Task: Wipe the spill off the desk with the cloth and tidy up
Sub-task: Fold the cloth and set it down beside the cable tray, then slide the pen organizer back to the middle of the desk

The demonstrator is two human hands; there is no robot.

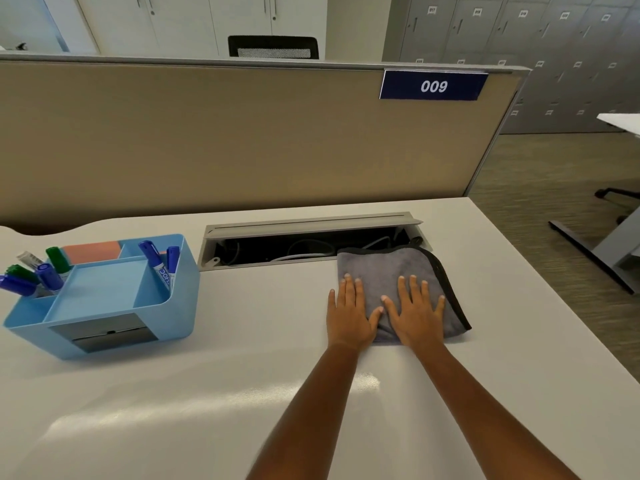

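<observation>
Left hand [349,311]: flat, palm down, fingers spread and straight, pressing the left edge of the cloth [388,271]; outer fingers lie on bare table [242,393]. Grip apart, nothing clasped. Forearm runs in from the lower middle of the view.

Right hand [417,315]: flat, palm down, fingers spread, wholly on the cloth, thumb touching the left thumb. Grip apart, nothing clasped. Forearm comes in from the lower right.

Cloth: grey, dark-edged, folded, lying on the right part of the table; its far edge overlaps the cable tray [277,251].

Table, left to right: blue organiser [104,327] near the left edge, holding blue and green markers [157,263] and an orange pad [91,252]; open cable tray with cords inside, lid raised; then cloth and hands. White top, glossy, with light streaks near the front.

Room: beige partition [225,140] behind the table, with tag "009" [433,85] at upper right; grey lockers [554,46] and carpet beyond.
</observation>
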